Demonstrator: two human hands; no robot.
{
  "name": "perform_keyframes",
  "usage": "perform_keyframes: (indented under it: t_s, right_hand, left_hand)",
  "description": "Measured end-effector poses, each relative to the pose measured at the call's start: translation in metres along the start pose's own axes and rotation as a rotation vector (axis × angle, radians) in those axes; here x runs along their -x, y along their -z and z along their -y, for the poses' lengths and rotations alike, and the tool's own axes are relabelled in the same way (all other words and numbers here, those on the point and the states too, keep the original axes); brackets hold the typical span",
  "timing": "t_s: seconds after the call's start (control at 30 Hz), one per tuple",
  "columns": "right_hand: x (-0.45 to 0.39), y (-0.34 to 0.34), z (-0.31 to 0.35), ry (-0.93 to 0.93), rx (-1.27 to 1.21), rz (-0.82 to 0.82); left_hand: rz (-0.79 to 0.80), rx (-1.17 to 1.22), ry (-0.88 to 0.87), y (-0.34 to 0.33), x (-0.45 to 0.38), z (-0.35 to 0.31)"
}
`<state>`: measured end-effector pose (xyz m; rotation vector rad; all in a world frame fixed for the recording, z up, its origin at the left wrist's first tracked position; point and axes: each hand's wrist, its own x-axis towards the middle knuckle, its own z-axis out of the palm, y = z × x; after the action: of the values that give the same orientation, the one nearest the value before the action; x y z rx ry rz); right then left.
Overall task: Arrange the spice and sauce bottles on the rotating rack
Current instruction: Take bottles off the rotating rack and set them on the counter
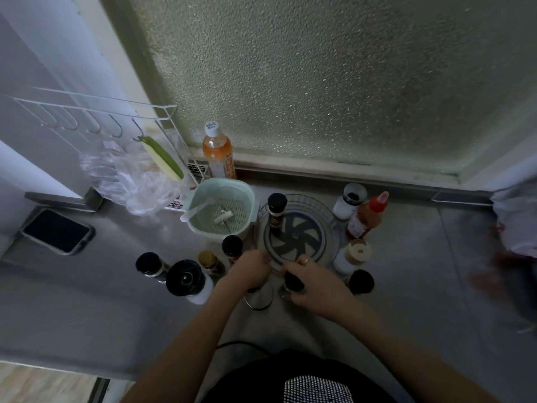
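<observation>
The steel desk carries everything, and the rotating rack, a clear round tray with a dark pinwheel base, sits at its middle as the landmark. Only one dark-capped sauce bottle stands on the rack, at its left rim, so the arranging looks barely begun. Just left of the rack stands a pale green basket, not part of the task.

Right of the rack wait a red-capped sauce bottle, a white shaker behind it, a cork-topped jar and a black-lidded jar. Left of the rack and nearer the person stand a large black-lidded grinder, a small black-capped jar, a gold-capped bottle and another dark-capped bottle, all off the rack.

At the rack's near rim, the right hand is curled around a small dark-capped bottle, seemingly about to set it on the rack. The left hand sits with fingers bent at the same rim; whether it pinches the rim or a bottle I cannot tell.
</observation>
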<state>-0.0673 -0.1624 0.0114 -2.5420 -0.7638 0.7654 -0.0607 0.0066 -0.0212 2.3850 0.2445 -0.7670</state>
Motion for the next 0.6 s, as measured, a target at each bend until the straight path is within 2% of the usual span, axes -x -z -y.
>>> perform_keyframes:
  t_s: [0.2, 0.33, 0.6]
  right_hand:
    - [-0.023, 0.049, 0.007, 0.067, -0.179, -0.37]
    - [-0.062, 0.049, 0.017, 0.08, -0.133, -0.361]
    - [-0.092, 0.028, 0.018, 0.086, -0.037, -0.358]
  left_hand:
    - [-0.082, 0.094, 0.015, -0.004, 0.003, 0.011]
    - [-0.22, 0.145, 0.028, -0.011, 0.01, 0.013]
    - [-0.279, 0.141, -0.028, -0.015, 0.023, 0.008]
